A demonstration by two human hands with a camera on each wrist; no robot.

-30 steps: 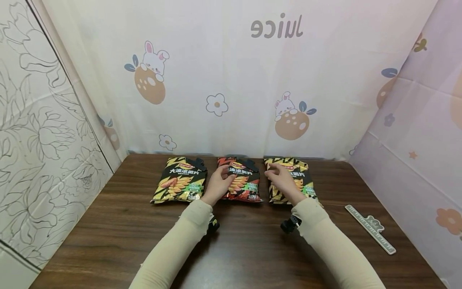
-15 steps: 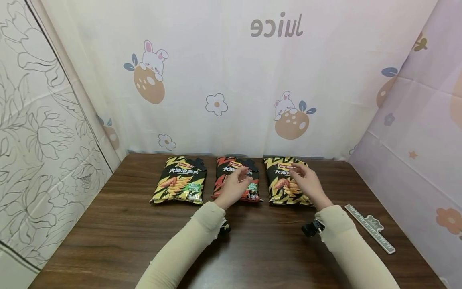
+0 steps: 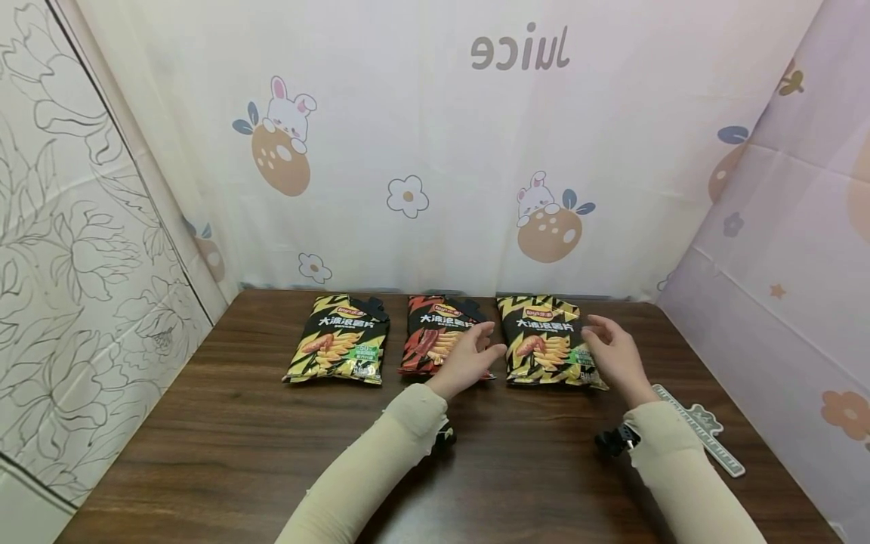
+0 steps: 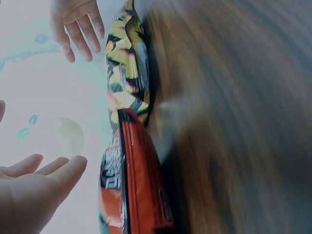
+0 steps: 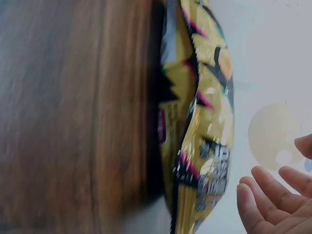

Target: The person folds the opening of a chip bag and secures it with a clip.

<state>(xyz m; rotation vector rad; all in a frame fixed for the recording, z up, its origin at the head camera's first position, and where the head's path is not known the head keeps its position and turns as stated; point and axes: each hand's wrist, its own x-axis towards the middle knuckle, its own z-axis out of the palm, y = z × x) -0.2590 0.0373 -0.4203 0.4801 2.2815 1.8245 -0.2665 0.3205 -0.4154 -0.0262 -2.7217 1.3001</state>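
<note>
Three chip bags lie flat in a row near the back of the table. The left bag point(image 3: 337, 340) and the right bag point(image 3: 541, 341) are yellow and black; the middle bag point(image 3: 424, 344) is red and black. My left hand point(image 3: 469, 359) hovers over the right side of the middle bag, fingers loosely bent and holding nothing. Beside the right edge of the right bag is my right hand point(image 3: 617, 359), also holding nothing. In the right wrist view, a gap shows between its fingertips point(image 5: 246, 195) and the bag.
A pale ruler-shaped piece with a decorative top point(image 3: 703, 427) lies on the table's right side, partly behind my right forearm. The brown wooden table point(image 3: 224, 453) meets a printed curtain point(image 3: 408, 136) at the back. Dark devices are strapped to both wrists.
Both hands have shifted to the right. My right hand has gone from above the right bag to its right edge, uncovering its front. The bags stay in place.
</note>
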